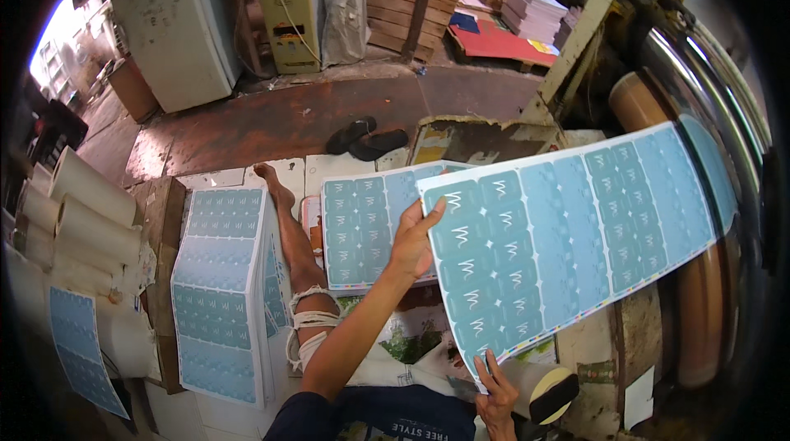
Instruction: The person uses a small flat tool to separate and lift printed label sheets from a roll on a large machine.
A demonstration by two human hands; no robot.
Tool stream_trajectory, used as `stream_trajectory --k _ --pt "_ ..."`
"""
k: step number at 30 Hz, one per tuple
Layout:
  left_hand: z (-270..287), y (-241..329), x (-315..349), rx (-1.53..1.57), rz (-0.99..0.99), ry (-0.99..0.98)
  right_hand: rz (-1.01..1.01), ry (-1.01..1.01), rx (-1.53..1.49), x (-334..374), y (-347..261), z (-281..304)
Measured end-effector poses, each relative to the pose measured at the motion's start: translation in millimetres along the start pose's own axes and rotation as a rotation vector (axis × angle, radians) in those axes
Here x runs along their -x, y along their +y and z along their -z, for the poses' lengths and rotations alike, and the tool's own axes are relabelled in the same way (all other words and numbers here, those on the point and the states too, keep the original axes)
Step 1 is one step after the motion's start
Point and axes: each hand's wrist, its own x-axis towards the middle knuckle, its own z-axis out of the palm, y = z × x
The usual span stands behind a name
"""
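Note:
A large printed sheet [568, 235] with teal and blue panels slants up to the right, its far end against a shiny metal roller [724, 87]. My left hand [414, 242] grips the sheet's left edge, thumb on top and the other fingers partly hidden beneath. At the near lower corner, my right hand [496, 400] holds the same sheet, with fingertips over its edge. Behind my left hand, a stack of matching sheets [355, 227] lies partly covered by the held sheet. Another tall stack [216, 293] is to the left of my outstretched leg.
Large pale rolls [95, 186] are at the left, with a loose printed sheet [82, 342] hanging by them. A brown roller [699, 317] sits below the metal one. Black sandals [370, 138] lie on the floor ahead. Paper piles [531, 13] stand on a red-topped pallet [494, 42].

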Motion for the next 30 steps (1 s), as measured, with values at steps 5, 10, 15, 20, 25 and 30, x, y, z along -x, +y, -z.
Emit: stream_trajectory --k 5,10,15,20,25,30 --pt "20 2 65 -0.230 0.286 0.116 -0.116 -0.160 -0.079 -14 -41 -14" --pt "64 -12 136 -0.443 0.397 0.221 -0.101 -0.373 -0.305 -50 -58 -25" --pt "100 22 130 -0.645 0.207 0.338 0.077 -0.319 -0.333 -71 -31 -22" --pt "139 89 132 -1.063 -0.118 0.143 -0.271 -0.042 -0.689 -86 -71 7" --pt "153 116 144 -1.101 -0.071 0.111 -0.562 0.354 -0.687 -94 -26 31" --pt "199 143 166 -1.142 0.069 0.180 -0.550 0.717 -0.674 -117 66 84"
